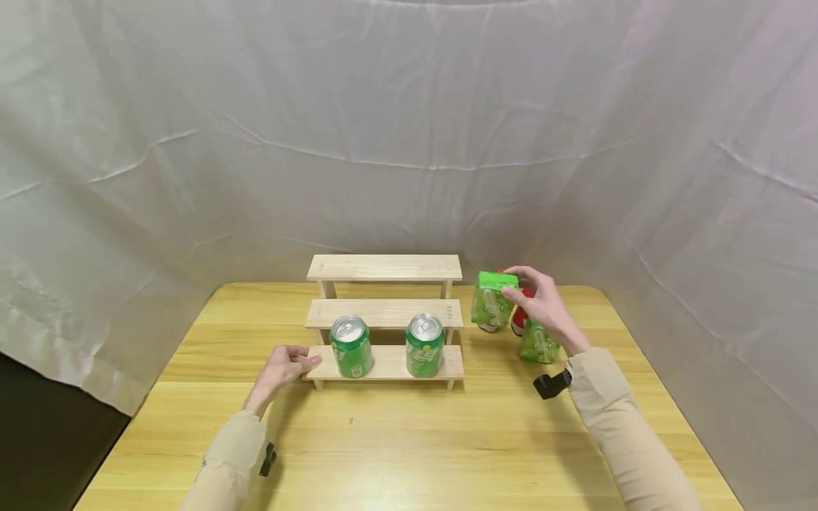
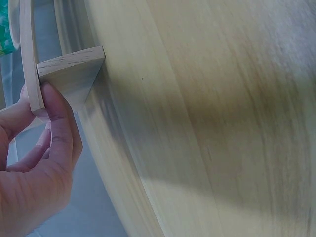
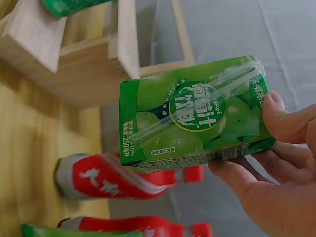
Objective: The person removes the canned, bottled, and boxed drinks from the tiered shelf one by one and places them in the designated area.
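Observation:
A three-tier wooden step shelf stands at the table's centre. My left hand pinches the left end of its lowest board between thumb and fingers. On that tier are two green soda cans, a left one and a right one, both upright. Right of the shelf, my right hand grips a green grape juice box near its top. A straw in clear wrap lies along the box's front. The box is off the table in the right wrist view, above two red-labelled bottles.
One red-labelled bottle and another beside it stand right of the shelf, partly hidden in the head view. A second green juice box stands in front of them. Grey curtain surrounds the wooden table.

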Tool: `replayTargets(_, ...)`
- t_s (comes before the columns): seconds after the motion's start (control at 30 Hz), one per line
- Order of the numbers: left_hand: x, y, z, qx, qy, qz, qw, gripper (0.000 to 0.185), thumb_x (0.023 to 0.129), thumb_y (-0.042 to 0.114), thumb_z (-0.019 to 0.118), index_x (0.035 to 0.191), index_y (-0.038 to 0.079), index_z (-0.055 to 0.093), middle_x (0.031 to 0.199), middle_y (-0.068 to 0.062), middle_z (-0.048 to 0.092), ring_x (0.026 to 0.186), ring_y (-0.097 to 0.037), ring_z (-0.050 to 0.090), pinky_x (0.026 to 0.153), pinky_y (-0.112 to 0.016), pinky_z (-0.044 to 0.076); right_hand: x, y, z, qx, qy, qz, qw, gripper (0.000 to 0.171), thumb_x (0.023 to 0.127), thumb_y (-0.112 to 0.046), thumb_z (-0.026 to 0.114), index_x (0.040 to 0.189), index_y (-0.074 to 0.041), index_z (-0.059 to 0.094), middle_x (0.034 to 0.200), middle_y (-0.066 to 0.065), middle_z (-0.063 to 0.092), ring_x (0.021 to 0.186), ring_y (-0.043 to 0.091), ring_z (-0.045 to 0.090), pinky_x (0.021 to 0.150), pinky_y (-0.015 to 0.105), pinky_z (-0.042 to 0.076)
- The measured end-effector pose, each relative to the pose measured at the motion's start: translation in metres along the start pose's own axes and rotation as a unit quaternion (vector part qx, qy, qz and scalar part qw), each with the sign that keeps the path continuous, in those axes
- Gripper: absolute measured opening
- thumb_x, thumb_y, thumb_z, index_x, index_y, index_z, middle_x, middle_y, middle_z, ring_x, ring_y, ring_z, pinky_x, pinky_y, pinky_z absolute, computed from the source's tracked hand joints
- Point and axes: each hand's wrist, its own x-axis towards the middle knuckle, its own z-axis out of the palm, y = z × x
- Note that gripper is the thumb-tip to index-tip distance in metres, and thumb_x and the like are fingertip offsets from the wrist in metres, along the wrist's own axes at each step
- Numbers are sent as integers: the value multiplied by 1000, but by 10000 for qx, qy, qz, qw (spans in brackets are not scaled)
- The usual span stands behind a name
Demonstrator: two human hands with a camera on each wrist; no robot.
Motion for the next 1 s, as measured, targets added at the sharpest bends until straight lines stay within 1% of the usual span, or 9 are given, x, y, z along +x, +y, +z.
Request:
replayTargets(0.17, 0, -1, 0, -1, 23, 16, 10000, 54, 95, 17, 69, 130, -20, 50, 106, -27, 68, 80, -13, 65, 78, -29, 60, 0, 17, 4, -94, -78, -14, 9999, 40, 99, -9, 62, 135, 6, 53, 130, 34, 60, 112, 41, 62, 74, 15, 52)
replayTargets(0.3, -1, -1, 0, 80, 19, -15, 10000, 54, 95, 19, 69, 130, -18, 50, 104, -24, 68, 84, -17, 64, 80, -30, 58, -1, 28, 11, -101, -94, -3, 9999, 39, 98, -7, 64, 132, 8, 54, 122, 35, 63, 99, 33, 66, 68, 18, 52)
replayTargets(0.4, -2, -1, 0, 106, 12, -14, 9999, 55, 95, 21, 69, 129, -18, 51, 104, -23, 67, 87, -19, 64, 82, -33, 58, -1, 38, 16, -168, -91, 36, 9998, 38, 97, -7, 66, 130, 7, 56, 118, 33, 65, 95, 29, 66, 67, 21, 52)
replayTargets(0.5, -2, -1, 1, 103, 15, -6, 9999, 55, 95, 20, 69, 129, -18, 51, 104, -23, 67, 87, -19, 64, 83, -33, 58, -1, 47, 21, -224, -130, 153, 9995, 37, 97, -8, 66, 131, 5, 57, 123, 31, 64, 101, 36, 66, 71, 24, 52)
replayTargets(0.63, -2, 0, 1, 72, 9, 19, 10000, 54, 95, 19, 69, 130, -19, 50, 101, -22, 67, 84, -17, 63, 78, -29, 56, 0, 58, 27, -349, -186, 312, 9987, 38, 98, -10, 65, 132, 4, 56, 130, 30, 61, 109, 43, 64, 77, 28, 53)
replayTargets(0.73, -2, 0, 1, 41, 18, 34, 10000, 53, 95, 18, 68, 129, -19, 51, 102, -22, 67, 86, -18, 62, 77, -27, 55, 0, 63, 31, -448, -202, 392, 9980, 38, 98, -11, 65, 132, 3, 56, 132, 29, 60, 111, 44, 64, 83, 35, 57)
replayTargets(0.83, -2, 0, 1, 62, 30, 90, 9999, 52, 95, 18, 68, 128, -19, 52, 107, -26, 66, 90, -22, 63, 79, -30, 56, 0, 67, 34, -492, -232, 458, 9975, 38, 98, -11, 65, 132, 3, 56, 135, 29, 58, 114, 44, 64, 90, 44, 57)
replayTargets(0.93, -2, 0, 1, 83, 45, 127, 9999, 52, 95, 18, 69, 127, -19, 52, 111, -29, 65, 93, -24, 64, 82, -32, 57, -1, 69, 36, -493, -234, 486, 9973, 37, 98, -11, 64, 132, 3, 57, 135, 29, 59, 114, 44, 64, 92, 47, 56)
replayTargets(1.0, -2, -1, 0, 61, 61, 124, 9999, 52, 95, 18, 69, 127, -19, 52, 111, -29, 66, 92, -24, 64, 82, -32, 57, -1, 70, 37, -479, -264, 466, 9974, 37, 98, -10, 64, 132, 3, 56, 133, 30, 59, 113, 43, 64, 91, 46, 56)
